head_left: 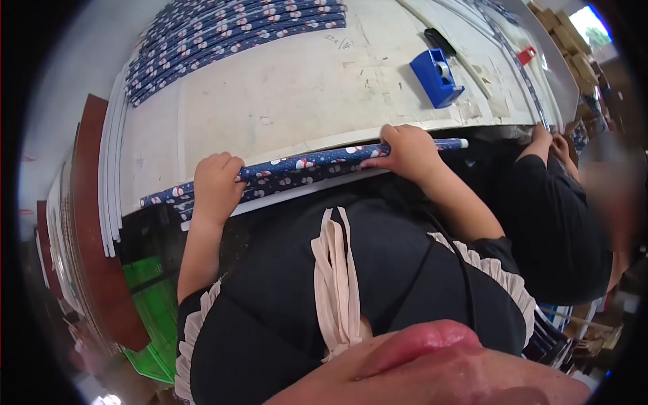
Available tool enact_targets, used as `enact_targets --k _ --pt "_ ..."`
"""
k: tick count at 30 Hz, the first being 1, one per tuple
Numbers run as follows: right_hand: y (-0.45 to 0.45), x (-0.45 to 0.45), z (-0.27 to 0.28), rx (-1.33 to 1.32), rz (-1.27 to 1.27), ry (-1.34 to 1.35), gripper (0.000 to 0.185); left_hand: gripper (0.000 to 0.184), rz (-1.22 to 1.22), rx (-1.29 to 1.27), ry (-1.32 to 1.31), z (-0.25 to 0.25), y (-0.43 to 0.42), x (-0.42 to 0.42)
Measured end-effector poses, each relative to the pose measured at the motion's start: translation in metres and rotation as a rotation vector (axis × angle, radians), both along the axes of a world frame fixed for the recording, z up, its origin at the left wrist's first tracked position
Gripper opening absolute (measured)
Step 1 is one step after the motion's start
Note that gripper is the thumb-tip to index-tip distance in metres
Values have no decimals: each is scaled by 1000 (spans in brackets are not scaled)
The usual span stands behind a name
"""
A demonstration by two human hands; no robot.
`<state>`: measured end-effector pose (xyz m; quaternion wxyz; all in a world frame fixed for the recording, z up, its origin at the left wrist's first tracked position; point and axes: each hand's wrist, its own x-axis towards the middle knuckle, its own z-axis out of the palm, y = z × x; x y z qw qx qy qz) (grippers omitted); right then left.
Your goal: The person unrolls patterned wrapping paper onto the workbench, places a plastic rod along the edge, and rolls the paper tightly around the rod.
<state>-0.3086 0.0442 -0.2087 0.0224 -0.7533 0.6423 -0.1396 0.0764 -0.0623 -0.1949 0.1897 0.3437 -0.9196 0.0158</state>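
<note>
A roll of dark blue snowman-print wrapping paper lies along the table's near edge, in front of my body. My left hand is closed round its left part, fingers curled over the top. Farther right, my right hand grips the same roll, with the thumb on the near side and fingers over the far side. The white end of a tube sticks out past my right hand. More of the printed paper shows just below the roll. Beneath that, a white tube runs close to my apron.
Many finished-looking printed rolls lie side by side at the back left of the table. A blue tape dispenser stands at the right. White tubes line the left edge. A co-worker handles a printed roll at the far right.
</note>
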Motion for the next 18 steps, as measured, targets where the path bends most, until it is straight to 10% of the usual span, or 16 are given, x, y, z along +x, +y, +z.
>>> enact_targets --k 5,7,9,13,18 --pt "-4 -6 -8 -506 137 112 56 34 101 384 55 7 6 3" --pt "1 -5 -7 -230 78 69 53 41 -7 -21 69 2 -1 3" --pt "-1 -6 -10 -14 25 9 51 40 35 104 74 4 5 2" --pt "1 -8 -1 -436 102 124 47 40 112 302 117 7 7 1" --pt "-11 -13 7 42 74 15 45 41 -17 277 -23 -8 -3 12"
